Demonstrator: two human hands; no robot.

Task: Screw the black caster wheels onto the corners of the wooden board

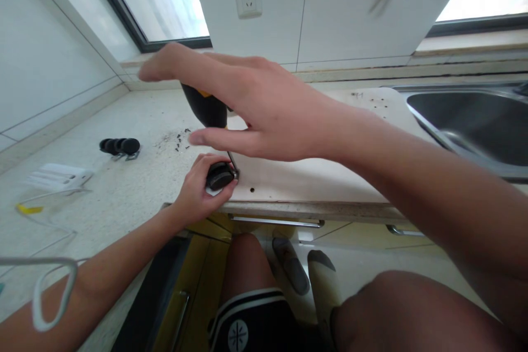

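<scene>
My right hand [264,102] is around the upper part of a screwdriver [208,110] with a black and yellow handle. Its thumb and forefinger reach out to the left on either side of the handle, and the other fingers are mostly hidden. The metal shaft slants down to the mount of a black caster wheel [220,176]. My left hand [200,187] grips this caster from the left, thumb in front and fingers behind. The caster sits at the left end of a white board [305,181], near a small dark hole in it.
Several black casters [119,146] stand in a row on the speckled countertop [136,192]. Dark screws [179,140] lie scattered behind my left hand. A white power strip [60,176] and cable are at the left. A steel sink [474,121] is at the right, with drawers below the counter edge.
</scene>
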